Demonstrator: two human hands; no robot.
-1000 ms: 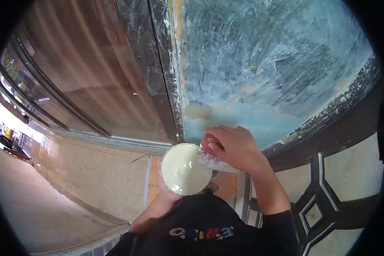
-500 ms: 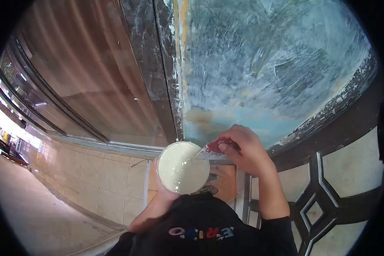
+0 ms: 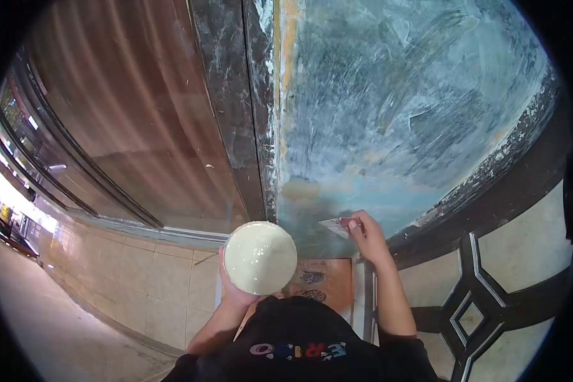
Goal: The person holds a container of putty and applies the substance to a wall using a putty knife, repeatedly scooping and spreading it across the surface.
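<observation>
My left hand grips a round tub from its left and lower side. The tub holds a smooth, glossy cream-coloured paste up near the rim. In my right hand is a putty knife with a dark red handle, pinched between thumb and fingers. Its blade points left, smeared with pale paste, and overlaps the lower part of the wall panel in this view. That panel is patchy blue and grey with whitish streaks. A beige damp-looking patch shows low on its left side.
A dark wooden frame flecked with white runs up the panel's left side, beside brown glass. A dark lattice stands at the right. Below lie an orange board with dark marks and a tiled floor.
The putty knife has come out of the tub and moved right and down in view, its blade now over the panel. The tub has shifted slightly left and down.
</observation>
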